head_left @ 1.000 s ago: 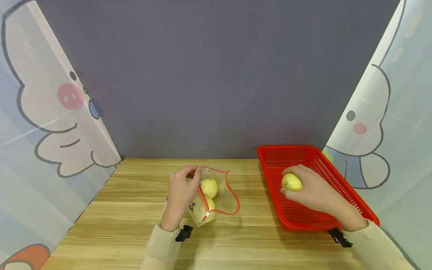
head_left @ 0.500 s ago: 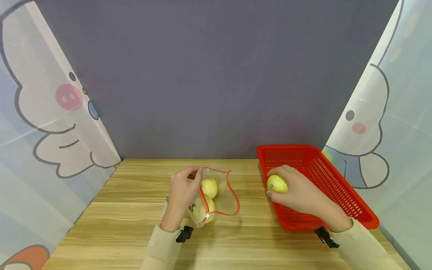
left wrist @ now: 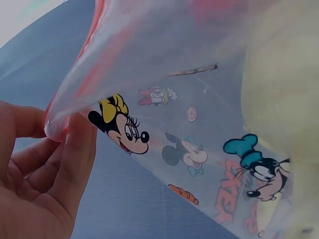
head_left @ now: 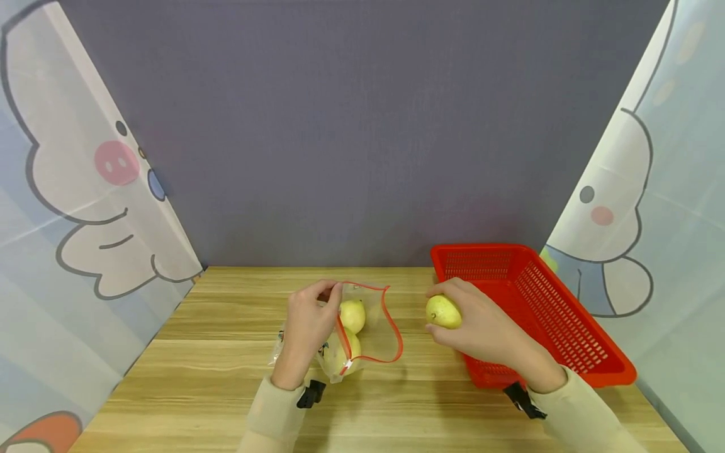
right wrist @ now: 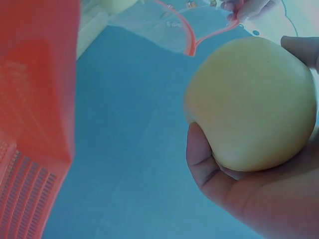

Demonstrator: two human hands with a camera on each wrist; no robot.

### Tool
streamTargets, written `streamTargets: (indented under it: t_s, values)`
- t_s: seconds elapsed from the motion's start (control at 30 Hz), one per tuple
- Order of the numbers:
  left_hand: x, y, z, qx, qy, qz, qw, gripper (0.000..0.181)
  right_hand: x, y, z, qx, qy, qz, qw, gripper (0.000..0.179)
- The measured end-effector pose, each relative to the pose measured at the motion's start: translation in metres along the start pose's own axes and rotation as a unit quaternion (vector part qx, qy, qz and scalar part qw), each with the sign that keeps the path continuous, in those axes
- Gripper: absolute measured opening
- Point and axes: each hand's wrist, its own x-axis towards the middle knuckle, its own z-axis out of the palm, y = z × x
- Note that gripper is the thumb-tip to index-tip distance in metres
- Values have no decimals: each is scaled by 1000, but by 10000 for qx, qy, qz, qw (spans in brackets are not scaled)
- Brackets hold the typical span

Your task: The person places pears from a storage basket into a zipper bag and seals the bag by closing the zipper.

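My left hand (head_left: 310,322) pinches the red-rimmed edge of a clear zip bag (head_left: 375,330) between thumb and fingers. The bag's mouth gapes to the right, and cartoon prints show on its plastic in the left wrist view. Inside lie two yellow pears (head_left: 352,316), one nearer to me and partly behind the red zip edge. My right hand (head_left: 481,324) grips another yellow pear (head_left: 443,312), with fingers and thumb wrapped round its sides. This pear is in the gap between the bag and the red basket (head_left: 546,302), apart from the bag.
The red plastic basket, with slotted walls, stands at the right of the wooden table (head_left: 215,365); my right forearm crosses its near left side. A grey panel (head_left: 362,138) rises behind the table, and printed cartoon curtains (head_left: 102,251) hang at both sides.
My right hand has carried the pear leftward from over the basket, past its left rim, towards the bag. My left hand and the bag have stayed almost in place.
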Motion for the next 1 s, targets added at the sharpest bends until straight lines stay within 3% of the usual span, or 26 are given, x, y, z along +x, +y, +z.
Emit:
streamTargets:
  t_s: [1.0]
  values:
    - [1, 2, 0, -58, -49, -110, 9999, 14, 18, -28, 41, 712, 4, -536, 9960, 39]
